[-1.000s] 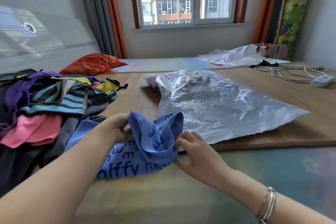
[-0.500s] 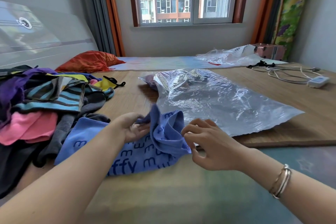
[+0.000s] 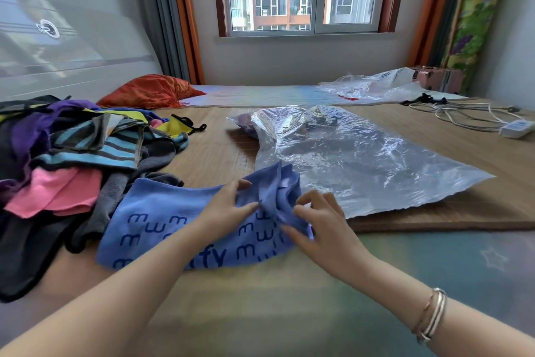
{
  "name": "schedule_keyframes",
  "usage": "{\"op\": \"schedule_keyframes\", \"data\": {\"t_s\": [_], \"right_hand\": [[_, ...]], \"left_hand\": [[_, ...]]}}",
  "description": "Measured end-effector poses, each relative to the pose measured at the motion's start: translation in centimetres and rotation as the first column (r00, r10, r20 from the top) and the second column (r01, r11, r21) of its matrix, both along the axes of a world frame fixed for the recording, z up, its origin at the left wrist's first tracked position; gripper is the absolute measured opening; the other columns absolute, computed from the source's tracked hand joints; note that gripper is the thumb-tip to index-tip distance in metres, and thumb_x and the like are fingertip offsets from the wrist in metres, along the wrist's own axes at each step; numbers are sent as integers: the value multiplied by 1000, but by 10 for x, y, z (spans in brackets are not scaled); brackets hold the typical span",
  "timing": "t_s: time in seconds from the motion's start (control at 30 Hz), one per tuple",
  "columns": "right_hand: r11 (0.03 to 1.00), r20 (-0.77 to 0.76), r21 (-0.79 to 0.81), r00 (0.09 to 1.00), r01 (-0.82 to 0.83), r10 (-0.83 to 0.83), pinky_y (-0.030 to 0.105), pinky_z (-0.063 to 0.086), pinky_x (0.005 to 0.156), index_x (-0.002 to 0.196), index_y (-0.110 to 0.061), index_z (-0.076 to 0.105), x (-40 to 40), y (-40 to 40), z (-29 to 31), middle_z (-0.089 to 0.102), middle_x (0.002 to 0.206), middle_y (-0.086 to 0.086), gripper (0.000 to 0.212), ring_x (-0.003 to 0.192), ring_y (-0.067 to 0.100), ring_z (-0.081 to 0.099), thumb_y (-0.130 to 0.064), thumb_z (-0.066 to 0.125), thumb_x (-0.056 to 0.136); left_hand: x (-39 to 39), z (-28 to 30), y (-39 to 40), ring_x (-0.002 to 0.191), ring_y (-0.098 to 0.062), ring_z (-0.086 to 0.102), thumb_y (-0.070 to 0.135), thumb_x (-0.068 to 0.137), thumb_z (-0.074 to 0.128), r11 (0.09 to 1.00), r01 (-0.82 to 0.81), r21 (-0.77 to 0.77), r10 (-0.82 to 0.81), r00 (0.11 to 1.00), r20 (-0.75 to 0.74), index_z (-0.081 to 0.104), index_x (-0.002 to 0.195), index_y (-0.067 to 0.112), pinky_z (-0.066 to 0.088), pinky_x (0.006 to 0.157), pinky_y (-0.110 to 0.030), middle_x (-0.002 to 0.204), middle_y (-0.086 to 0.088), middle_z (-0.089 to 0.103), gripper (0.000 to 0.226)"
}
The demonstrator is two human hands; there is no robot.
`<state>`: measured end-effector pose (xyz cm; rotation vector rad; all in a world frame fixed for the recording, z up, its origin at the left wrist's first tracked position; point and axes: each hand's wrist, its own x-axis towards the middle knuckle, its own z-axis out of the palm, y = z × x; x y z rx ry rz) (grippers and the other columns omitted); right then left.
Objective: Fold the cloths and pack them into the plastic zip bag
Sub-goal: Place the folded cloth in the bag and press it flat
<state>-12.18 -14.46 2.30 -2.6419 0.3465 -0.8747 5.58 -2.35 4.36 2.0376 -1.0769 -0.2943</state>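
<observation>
Both hands have spread the bunched fold lower since a second ago. Her left hand (image 3: 228, 209) pinches the blue cloth (image 3: 162, 220); the right hand (image 3: 321, 223) grips its crumpled edge. That cloth lies between the clothes pile (image 3: 66, 154) and the plastic zip bag (image 3: 362, 162) on a bamboo mat (image 3: 463, 212).

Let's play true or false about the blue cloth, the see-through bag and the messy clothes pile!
1. Both hands, the left hand and right hand, touch the blue printed microfibre cloth. True.
2. The blue cloth is neatly folded inside the clear plastic zip bag. False: it lies bunched in front of the bag.
3. The pile of mixed coloured clothes sits to the left. True.
4. The right wrist is bare. False: it wears metal bangles.
</observation>
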Motion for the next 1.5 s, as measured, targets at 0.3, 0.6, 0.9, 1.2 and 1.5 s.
{"op": "schedule_keyframes", "data": {"t_s": [0.3,0.6,0.9,1.2,1.5], "right_hand": [[850,-189,469,967,240,-169,37,44,66,74,0,54,-20,-8,-7,60,81,18,64,80,32,56,-59,28,79],[99,-133,987,991,130,19,15,24,38,82,-14,47,-1,11,28,40,61,1,12,38,8,33,-14,54,92],[127,191,972,980,-196,47,19,34,46,73,-12,55,26,41,99,50,63,2,18,52,13,46,-6,43,85],[597,-40,771,919,-222,393,37,46,78,123,5,57,135,162,81,60,115,26,36,100,36,57,-9,52,91],[989,-322,-11,937,-145,134,44,12,119,149,-28,28,148,140,15,31,153,0,48,144,18,21,-36,32,102]], "left_hand": [[-25,-24,-12,148,-33,-9,81,82,20,896,-85,437,-82,933,349,-11,144,57,-5,111,-65,159,9,-18,73],[-20,-15,-5,148,-18,13,39,103,34,986,55,157,-80,985,154,19,151,35,11,120,-47,161,4,13,51],[-2,20,60,70,-18,57,27,102,41,987,-155,-31,156,988,10,58,128,23,44,67,-34,99,-7,68,32],[67,-1,160,106,-42,60,30,90,53,815,-579,23,543,750,-379,62,89,6,52,84,-44,109,-29,64,26],[58,-16,160,93,-23,65,59,69,74,883,-470,-8,372,709,-599,51,122,6,55,81,-38,113,-13,65,78]]}}
